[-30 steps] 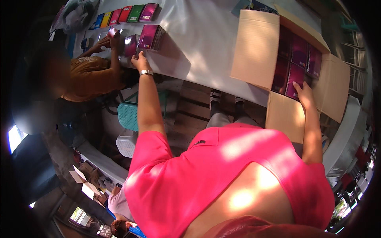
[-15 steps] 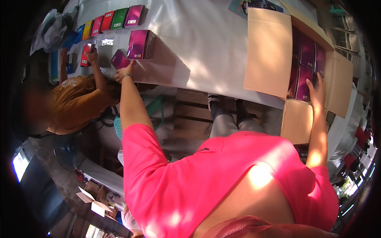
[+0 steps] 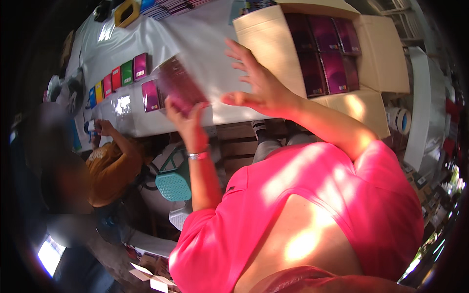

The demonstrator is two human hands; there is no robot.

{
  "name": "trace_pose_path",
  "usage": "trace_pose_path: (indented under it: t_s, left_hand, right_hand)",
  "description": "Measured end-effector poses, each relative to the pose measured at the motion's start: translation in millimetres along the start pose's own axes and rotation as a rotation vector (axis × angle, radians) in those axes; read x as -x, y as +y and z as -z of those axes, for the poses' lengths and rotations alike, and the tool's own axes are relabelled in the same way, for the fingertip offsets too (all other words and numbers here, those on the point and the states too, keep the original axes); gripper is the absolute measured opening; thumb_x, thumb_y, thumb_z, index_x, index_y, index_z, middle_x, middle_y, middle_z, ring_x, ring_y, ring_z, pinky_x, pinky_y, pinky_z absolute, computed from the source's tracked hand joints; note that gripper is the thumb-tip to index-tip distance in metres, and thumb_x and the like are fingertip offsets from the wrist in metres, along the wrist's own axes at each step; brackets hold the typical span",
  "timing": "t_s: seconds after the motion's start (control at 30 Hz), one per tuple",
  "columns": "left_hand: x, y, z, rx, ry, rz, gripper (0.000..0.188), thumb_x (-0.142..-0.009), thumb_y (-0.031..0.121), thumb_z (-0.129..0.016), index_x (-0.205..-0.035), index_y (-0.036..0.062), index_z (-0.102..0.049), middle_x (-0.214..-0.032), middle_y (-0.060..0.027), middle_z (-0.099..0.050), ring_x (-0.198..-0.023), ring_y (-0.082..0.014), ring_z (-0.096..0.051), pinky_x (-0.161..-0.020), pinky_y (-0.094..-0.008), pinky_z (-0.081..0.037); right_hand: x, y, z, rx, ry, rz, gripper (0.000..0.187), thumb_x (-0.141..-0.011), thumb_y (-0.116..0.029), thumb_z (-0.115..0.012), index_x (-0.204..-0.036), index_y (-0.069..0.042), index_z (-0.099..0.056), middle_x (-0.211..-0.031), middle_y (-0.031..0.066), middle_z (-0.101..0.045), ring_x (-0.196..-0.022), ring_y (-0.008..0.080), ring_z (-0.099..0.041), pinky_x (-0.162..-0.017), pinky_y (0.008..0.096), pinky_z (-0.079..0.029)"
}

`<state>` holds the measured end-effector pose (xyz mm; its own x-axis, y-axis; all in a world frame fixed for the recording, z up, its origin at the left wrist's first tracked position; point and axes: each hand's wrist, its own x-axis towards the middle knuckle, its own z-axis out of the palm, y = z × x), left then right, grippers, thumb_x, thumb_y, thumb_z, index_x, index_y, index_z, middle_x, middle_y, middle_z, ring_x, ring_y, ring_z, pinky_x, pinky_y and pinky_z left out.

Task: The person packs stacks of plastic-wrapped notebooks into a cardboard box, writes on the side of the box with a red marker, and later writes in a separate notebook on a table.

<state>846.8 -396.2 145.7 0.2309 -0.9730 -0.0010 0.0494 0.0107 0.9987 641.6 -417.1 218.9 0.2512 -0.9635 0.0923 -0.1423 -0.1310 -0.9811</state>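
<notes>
My left hand (image 3: 188, 122) is closed on the near end of a stack of purple spiral notebooks (image 3: 181, 85), tilted and blurred by motion over the white table (image 3: 215, 29). My right hand (image 3: 261, 88) is held to the right of that stack, fingers spread, with nothing in it. Close to the stack's left side, one purple notebook (image 3: 150, 95) lies on the table. An open cardboard box (image 3: 266, 49) stands at the right, packed with more purple notebooks (image 3: 334, 73) in rows.
Farther left, small notebooks in several colours (image 3: 116, 78) form a row. A co-worker in a brown shirt (image 3: 115, 168) sits at the table's left, handling a small item. A teal stool (image 3: 173, 185) stands below the table edge. Stacked notebooks (image 3: 176, 6) lie at the far edge.
My left hand has taken hold of the purple notebook stack and shifted it. My right hand has left the box and swung left, fingers spread. The whole view has turned.
</notes>
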Motion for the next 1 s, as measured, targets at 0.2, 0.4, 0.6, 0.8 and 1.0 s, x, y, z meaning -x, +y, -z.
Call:
trace_pose_path:
  t_s: [0.2, 0.4, 0.6, 0.8, 1.0]
  left_hand:
    - [-41, -17, -27, -0.370, -0.429, -0.283, 0.094, -0.063, 0.032, -0.084, -0.139, 0.0058, -0.035, -0.131, -0.0149, -0.038, -0.115, -0.0242, -0.042, -0.099, -0.0356, -0.036]
    - [-163, -177, 186, -1.570, 0.174, 0.340, 0.132, -0.047, 0.078, -0.069, -0.148, 0.0251, -0.003, -0.146, -0.0265, -0.014, -0.135, -0.0442, -0.015, -0.106, -0.0625, -0.015]
    - [-180, -177, 187, -1.456, 0.231, 0.553, 0.115, -0.053, 0.062, -0.077, -0.145, 0.0209, -0.021, -0.139, -0.0251, -0.030, -0.129, -0.0405, -0.029, -0.102, -0.0561, -0.028]
    - [-137, -77, 42, -0.152, 0.057, 0.186, 0.065, -0.080, 0.015, -0.067, -0.131, -0.0073, -0.034, -0.098, -0.0152, -0.062, -0.086, -0.0218, -0.065, -0.074, -0.0329, -0.053]
    - [-28, 36, -123, -0.149, -0.485, -0.246, 0.066, -0.078, 0.021, -0.071, -0.135, 0.0087, -0.042, -0.118, -0.0093, -0.057, -0.100, -0.0176, -0.055, -0.084, -0.0301, -0.044]
  right_hand:
    - [5, 7, 100, 0.098, 0.510, -0.012, 0.094, -0.074, -0.027, -0.076, -0.142, -0.004, -0.015, -0.125, 0.0193, -0.047, -0.110, 0.0271, -0.051, -0.095, 0.0342, -0.041]
    - [95, 22, 232, 0.782, 0.556, -0.421, 0.074, -0.079, -0.023, -0.071, -0.140, -0.008, -0.032, -0.128, 0.0172, -0.045, -0.116, 0.0256, -0.047, -0.099, 0.0377, -0.038]
    - [152, 113, 240, 1.494, 0.279, -0.723, 0.038, -0.081, -0.029, -0.067, -0.117, -0.021, -0.063, -0.128, 0.0041, -0.049, -0.121, 0.0238, -0.040, -0.100, 0.0484, -0.034]
    - [95, 91, 204, 0.920, 0.369, -0.160, 0.033, -0.081, -0.030, -0.068, -0.108, -0.011, -0.067, -0.104, 0.0102, -0.061, -0.100, 0.0273, -0.057, -0.088, 0.0328, -0.046]
    - [16, 6, 128, -0.030, 0.399, 0.034, 0.082, -0.074, -0.030, -0.071, -0.140, -0.007, -0.027, -0.125, 0.0182, -0.048, -0.113, 0.0254, -0.050, -0.097, 0.0351, -0.040]
